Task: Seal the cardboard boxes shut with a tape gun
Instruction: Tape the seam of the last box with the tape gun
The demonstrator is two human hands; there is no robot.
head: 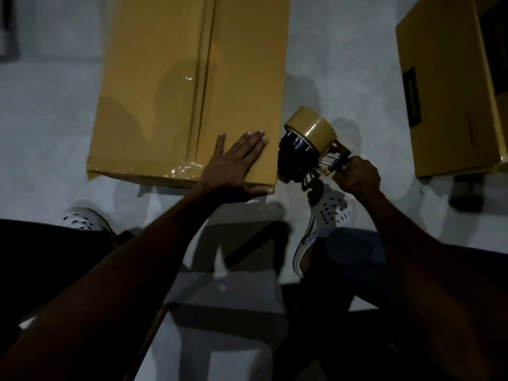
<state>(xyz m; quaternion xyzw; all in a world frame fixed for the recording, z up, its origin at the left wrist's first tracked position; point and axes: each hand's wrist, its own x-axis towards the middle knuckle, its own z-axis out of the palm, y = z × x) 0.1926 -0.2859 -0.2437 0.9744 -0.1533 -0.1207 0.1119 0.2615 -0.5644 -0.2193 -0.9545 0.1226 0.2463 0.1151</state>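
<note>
A pale grey, smooth floor (55, 111) fills the dim room, with hard shadows across it. At far left a white shoe with dark dots (81, 220) shows beside dark trousers. The large cardboard box (176, 78) lies flat on the floor, matt tan, its two top flaps meeting along a long centre seam; glossy brown tape (143, 167) wraps its near edge, wrinkled and shiny by the seam. The left hand (236, 163) rests flat on the box's near right corner, fingers straight and spread. Just right of the box, off its side, the tape gun (305, 149) carries a round tan roll on a black frame; the right hand (357, 174) curls tightly round its handle. A second cardboard box (450, 86) sits at far right
</note>
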